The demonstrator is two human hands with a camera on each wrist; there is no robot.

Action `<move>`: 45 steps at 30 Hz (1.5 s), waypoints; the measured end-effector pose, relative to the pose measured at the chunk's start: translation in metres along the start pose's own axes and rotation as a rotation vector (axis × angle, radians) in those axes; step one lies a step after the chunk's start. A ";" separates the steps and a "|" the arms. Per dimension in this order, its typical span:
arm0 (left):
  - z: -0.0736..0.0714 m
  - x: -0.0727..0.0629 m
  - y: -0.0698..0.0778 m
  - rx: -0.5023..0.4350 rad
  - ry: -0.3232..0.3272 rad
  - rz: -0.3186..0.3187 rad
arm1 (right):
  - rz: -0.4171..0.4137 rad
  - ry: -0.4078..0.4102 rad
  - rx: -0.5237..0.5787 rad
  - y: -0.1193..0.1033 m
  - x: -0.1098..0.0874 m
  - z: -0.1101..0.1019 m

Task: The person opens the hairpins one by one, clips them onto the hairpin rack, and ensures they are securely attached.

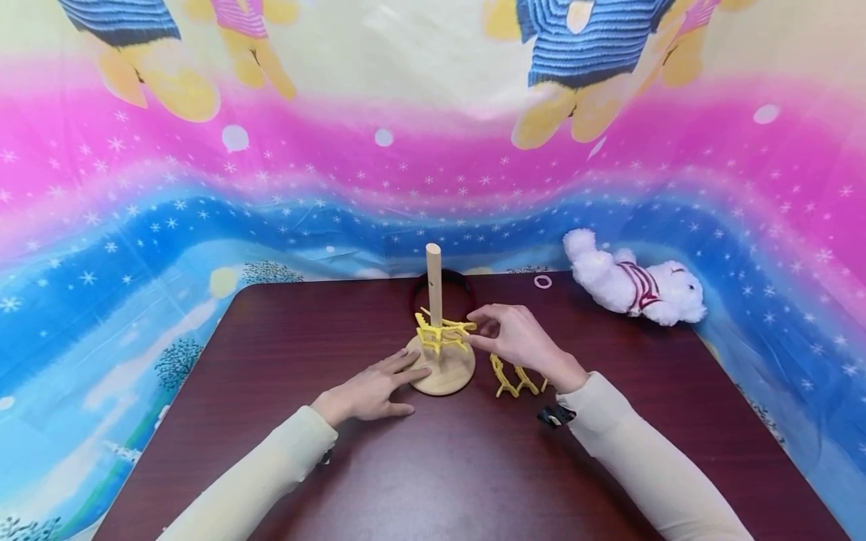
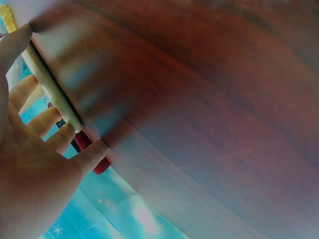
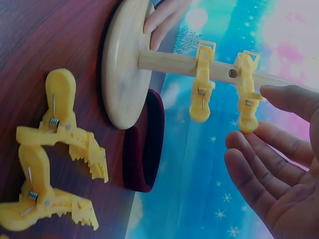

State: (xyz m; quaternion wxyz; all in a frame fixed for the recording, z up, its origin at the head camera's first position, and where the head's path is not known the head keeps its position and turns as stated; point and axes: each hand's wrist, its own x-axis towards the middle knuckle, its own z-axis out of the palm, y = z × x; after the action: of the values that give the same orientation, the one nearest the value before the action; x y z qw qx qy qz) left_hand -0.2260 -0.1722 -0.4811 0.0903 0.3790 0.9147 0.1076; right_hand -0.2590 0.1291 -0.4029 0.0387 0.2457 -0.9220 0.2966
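Right hand [image 1: 517, 338]: raised off the table at the wooden peg, forearm slanting in from the lower right, palm turned toward the peg; the thumb and index tips are at the handles of the upper yellow clip [image 3: 247, 82], the other fingers loosely bent. Whether the thumb and index finger pinch the handles, I cannot tell.

Left hand [image 1: 368, 387]: low and flat, forearm coming from the lower left, palm down; fingers straight and spread, tips resting on the left side of the round base [image 1: 452, 382], thumb out to the near side. Its grasp is relaxed, curled round nothing.

Sleeves: cream on both forearms, with a black wrist strap [image 1: 556, 415] on the right.

Clips on the peg: two, across the lower part of the upright wooden peg [image 1: 434, 285]; the lower yellow clip [image 3: 202, 82] sits nearer the base, and a hole in the peg shows between the pair.

Loose yellow clips [image 1: 516, 376]: on the table [image 1: 433, 466] to the right of the base, partly below the right forearm; two show well in the right wrist view.

Dark red ring [image 3: 134, 164]: on the table just behind the base.

Far right: a white plush toy [image 1: 609, 282] lying down, with a small pale ring [image 1: 543, 282] to its left.

Backdrop [image 1: 379, 180]: printed cloth around the table.
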 end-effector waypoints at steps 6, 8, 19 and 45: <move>0.000 -0.001 0.000 0.006 0.004 0.007 | 0.022 -0.005 0.008 0.009 -0.009 -0.008; 0.001 -0.001 0.000 0.005 0.005 0.008 | 0.033 -0.011 0.017 0.013 -0.012 -0.010; -0.001 -0.001 0.001 -0.003 0.003 0.009 | 0.046 0.010 0.030 0.037 -0.029 -0.020; -0.002 -0.001 0.002 -0.009 -0.002 0.000 | 0.034 0.005 0.009 0.034 -0.022 -0.007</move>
State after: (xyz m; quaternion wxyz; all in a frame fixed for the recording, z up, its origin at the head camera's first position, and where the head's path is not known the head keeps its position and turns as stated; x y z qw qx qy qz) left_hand -0.2246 -0.1715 -0.4790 0.0930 0.3788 0.9140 0.1113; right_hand -0.2567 0.1661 -0.4201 0.0349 0.2297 -0.9245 0.3021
